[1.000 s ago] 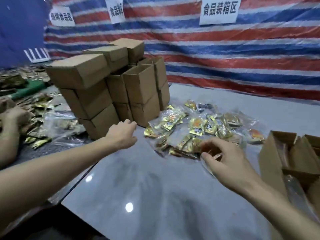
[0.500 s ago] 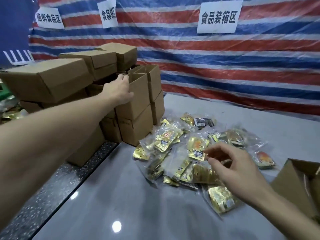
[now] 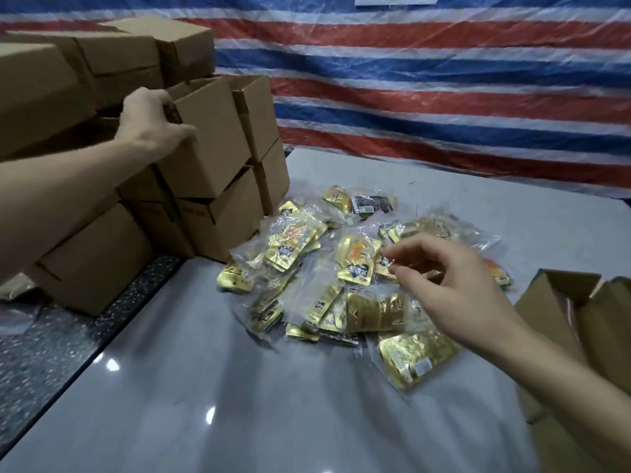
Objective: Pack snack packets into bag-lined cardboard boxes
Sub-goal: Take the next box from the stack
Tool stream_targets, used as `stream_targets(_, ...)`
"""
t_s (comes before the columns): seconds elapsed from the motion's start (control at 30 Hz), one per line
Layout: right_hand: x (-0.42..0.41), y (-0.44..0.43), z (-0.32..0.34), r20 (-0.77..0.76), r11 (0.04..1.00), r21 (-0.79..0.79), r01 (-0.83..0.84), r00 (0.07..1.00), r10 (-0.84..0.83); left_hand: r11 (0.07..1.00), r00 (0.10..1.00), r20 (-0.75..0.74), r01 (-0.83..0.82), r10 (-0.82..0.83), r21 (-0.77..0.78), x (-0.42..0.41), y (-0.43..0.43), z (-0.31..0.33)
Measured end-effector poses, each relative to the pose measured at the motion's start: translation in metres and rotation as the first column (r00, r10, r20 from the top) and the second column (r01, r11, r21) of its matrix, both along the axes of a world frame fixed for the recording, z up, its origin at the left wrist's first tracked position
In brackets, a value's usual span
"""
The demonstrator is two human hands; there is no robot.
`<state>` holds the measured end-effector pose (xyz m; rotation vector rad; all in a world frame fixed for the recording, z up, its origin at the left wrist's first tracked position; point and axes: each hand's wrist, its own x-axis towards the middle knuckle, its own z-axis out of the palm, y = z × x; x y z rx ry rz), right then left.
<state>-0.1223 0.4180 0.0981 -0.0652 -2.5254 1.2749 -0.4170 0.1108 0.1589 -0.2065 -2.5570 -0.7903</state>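
Note:
A stack of brown cardboard boxes [image 3: 102,254] stands at the left. My left hand [image 3: 150,121] grips the rim of an open-topped box [image 3: 211,141] high in that stack, fingers over its near edge. A heap of gold snack packets [image 3: 345,285] in clear plastic bags lies on the grey table [image 3: 239,404]. My right hand [image 3: 454,288] hovers over the heap's right side, fingers loosely curled, holding nothing that I can see. An open cardboard box [image 3: 580,322] sits at the right edge, partly cut off.
A red, white and blue striped tarp [image 3: 444,97] hangs behind the table. A dark speckled surface [image 3: 51,353] lies lower at the left, under part of the box stack. One gold packet [image 3: 416,356] lies apart near my right wrist.
My left hand has risen from beside the stack to the top box and closed on its rim. The view has moved closer and left. My right hand stays over the packets.

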Motion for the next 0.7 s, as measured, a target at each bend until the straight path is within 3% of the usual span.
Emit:
stream_targets(0.13,0.012,0.001,0.004,0.000,0.999,0.000,0.040,0.999,-0.040,0.991,0.984,-0.157,0.072,-0.088,-0.109,0.035,-0.016,0.031)
stream_targets(0.27,0.029,-0.002,0.009,-0.019,0.998,-0.039,0.053,0.998,-0.054,0.913,0.883,-0.300,0.269,-0.361,-0.307,0.103,-0.030,0.035)
stream_targets(0.37,0.045,-0.006,0.008,-0.039,0.991,-0.093,0.098,0.994,-0.101,0.796,0.785,-0.208,0.503,-0.584,-0.338,0.167,-0.032,0.021)
stream_targets(0.43,0.057,-0.013,0.004,0.017,0.967,-0.231,0.110,0.994,-0.110,0.696,0.694,-0.122,0.662,-0.709,-0.279,0.210,-0.029,0.005)
stream_targets(0.53,0.071,-0.020,-0.006,0.204,0.885,-0.445,0.132,0.978,-0.044,0.544,0.551,0.024,0.828,-0.834,-0.135,0.269,-0.022,-0.032)
stream_targets(0.6,0.079,-0.020,-0.012,0.351,0.893,-0.435,0.116,0.935,0.050,0.489,0.494,0.094,0.869,-0.864,-0.067,0.293,-0.019,-0.058)
stream_targets(0.7,0.091,-0.019,-0.032,0.590,0.917,-0.375,0.137,0.798,0.122,0.484,0.492,0.140,0.870,-0.859,-0.091,0.306,-0.015,-0.093)
